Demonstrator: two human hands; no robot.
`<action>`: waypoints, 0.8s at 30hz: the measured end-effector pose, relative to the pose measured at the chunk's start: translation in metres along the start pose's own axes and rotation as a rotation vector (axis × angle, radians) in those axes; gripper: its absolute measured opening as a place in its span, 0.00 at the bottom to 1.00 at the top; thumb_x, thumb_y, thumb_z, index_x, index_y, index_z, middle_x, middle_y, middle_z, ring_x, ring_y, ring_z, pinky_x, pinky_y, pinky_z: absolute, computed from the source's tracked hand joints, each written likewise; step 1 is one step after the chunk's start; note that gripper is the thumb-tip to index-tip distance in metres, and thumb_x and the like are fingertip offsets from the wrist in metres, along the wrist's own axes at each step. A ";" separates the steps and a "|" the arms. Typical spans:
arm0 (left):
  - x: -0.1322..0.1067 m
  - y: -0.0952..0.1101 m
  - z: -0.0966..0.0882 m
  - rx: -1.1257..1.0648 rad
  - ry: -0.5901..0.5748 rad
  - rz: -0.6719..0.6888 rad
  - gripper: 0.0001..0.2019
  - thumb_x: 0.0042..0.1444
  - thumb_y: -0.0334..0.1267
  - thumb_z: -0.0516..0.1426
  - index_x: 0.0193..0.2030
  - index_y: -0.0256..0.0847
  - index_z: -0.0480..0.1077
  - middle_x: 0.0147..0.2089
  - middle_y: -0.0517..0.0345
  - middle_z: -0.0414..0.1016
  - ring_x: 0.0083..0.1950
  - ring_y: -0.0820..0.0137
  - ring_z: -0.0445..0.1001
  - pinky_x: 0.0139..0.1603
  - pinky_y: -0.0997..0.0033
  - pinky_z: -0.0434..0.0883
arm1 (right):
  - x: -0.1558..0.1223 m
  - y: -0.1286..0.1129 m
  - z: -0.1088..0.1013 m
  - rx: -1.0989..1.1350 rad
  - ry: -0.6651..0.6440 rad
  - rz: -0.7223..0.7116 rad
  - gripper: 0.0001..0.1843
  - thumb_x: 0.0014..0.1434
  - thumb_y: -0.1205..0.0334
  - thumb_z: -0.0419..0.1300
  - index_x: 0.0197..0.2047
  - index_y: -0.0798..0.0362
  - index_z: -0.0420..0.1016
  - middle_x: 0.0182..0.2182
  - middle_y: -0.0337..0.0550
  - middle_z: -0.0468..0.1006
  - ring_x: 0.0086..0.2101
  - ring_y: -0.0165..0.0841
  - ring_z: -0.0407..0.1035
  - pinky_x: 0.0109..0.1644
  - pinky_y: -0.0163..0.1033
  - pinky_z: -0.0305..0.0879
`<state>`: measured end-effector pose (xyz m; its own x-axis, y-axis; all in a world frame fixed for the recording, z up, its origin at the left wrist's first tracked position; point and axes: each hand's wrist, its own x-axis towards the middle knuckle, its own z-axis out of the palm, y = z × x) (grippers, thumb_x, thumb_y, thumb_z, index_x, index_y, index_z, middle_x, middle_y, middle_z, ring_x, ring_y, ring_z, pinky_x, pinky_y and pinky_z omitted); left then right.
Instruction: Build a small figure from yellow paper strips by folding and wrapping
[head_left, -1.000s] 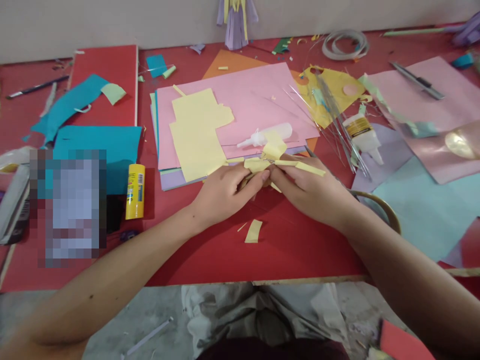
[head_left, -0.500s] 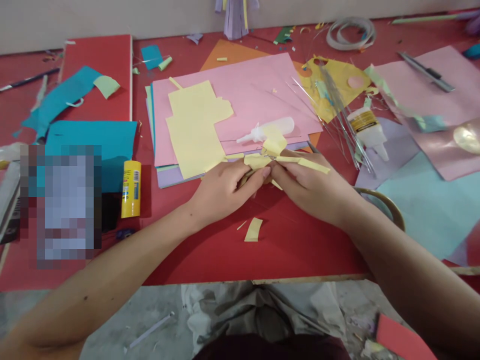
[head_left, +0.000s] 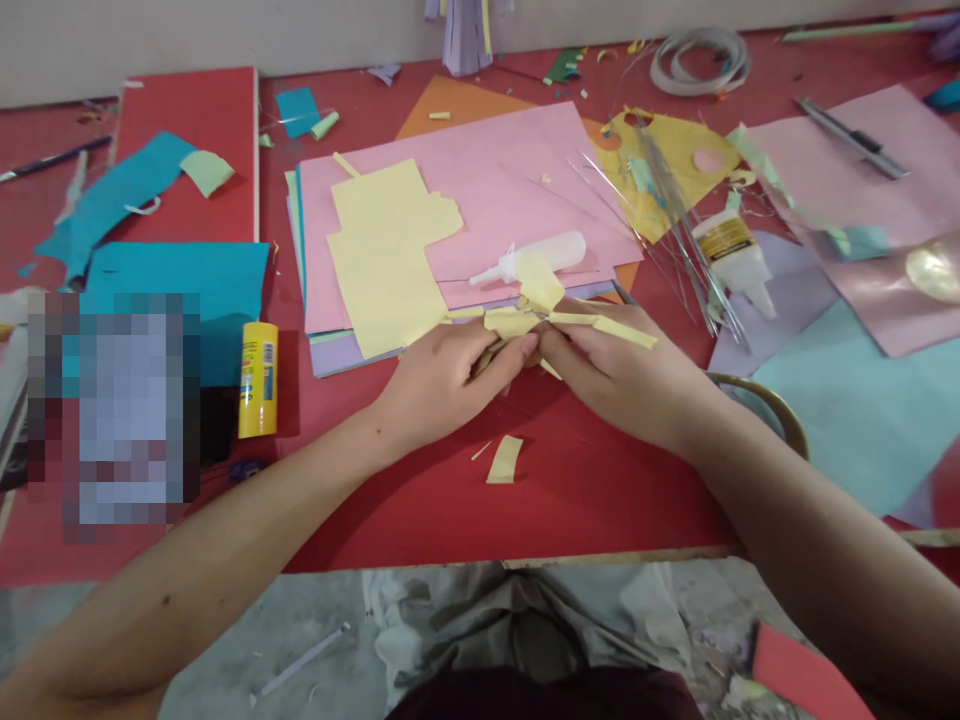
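Note:
Between my two hands is a yellow paper piece point(head_left: 541, 285) with folded strips sticking out to both sides and one flap standing up. My left hand point(head_left: 457, 375) pinches it from the left, thumb on top. From the other side my right hand point(head_left: 611, 365) grips it, fingertips meeting the left thumb; a long strip lies over the right fingers. Its underside and centre are hidden by my fingers. Just beyond lie a white squeeze bottle point(head_left: 544, 255) and a cut yellow sheet point(head_left: 390, 260) on pink paper point(head_left: 517, 150). Nearer me rests a small yellow scrap point(head_left: 505, 460).
A yellow glue stick point(head_left: 258, 380) stands left beside blue paper point(head_left: 225, 270). To the right are thin wires point(head_left: 679, 215), a white glue bottle point(head_left: 735, 255), a tape roll point(head_left: 780, 410) and a cutter knife point(head_left: 851, 135). The red table's front edge point(head_left: 525, 563) runs close to me.
The view has shifted very slightly. Both hands keep the same grip on the yellow paper piece, with no clear movement.

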<state>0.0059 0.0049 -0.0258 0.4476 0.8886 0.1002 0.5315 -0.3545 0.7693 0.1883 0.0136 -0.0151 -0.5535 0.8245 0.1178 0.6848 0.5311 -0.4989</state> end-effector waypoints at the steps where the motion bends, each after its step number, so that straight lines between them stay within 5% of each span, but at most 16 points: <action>1: 0.000 0.000 0.000 0.001 -0.001 -0.001 0.20 0.65 0.43 0.49 0.22 0.40 0.64 0.20 0.63 0.68 0.24 0.74 0.68 0.30 0.72 0.63 | 0.000 0.000 0.000 0.000 0.001 0.001 0.13 0.65 0.66 0.46 0.28 0.49 0.58 0.27 0.40 0.72 0.27 0.34 0.66 0.33 0.39 0.56; 24: 0.000 0.001 0.000 0.001 -0.006 0.031 0.21 0.65 0.42 0.49 0.21 0.40 0.65 0.20 0.63 0.70 0.24 0.75 0.69 0.30 0.73 0.64 | -0.001 -0.003 -0.002 -0.008 0.019 -0.021 0.12 0.64 0.68 0.46 0.28 0.49 0.59 0.29 0.41 0.75 0.28 0.33 0.67 0.33 0.39 0.57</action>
<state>0.0060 0.0052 -0.0251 0.4678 0.8756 0.1202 0.5182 -0.3819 0.7653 0.1884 0.0116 -0.0121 -0.5582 0.8170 0.1447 0.6770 0.5493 -0.4898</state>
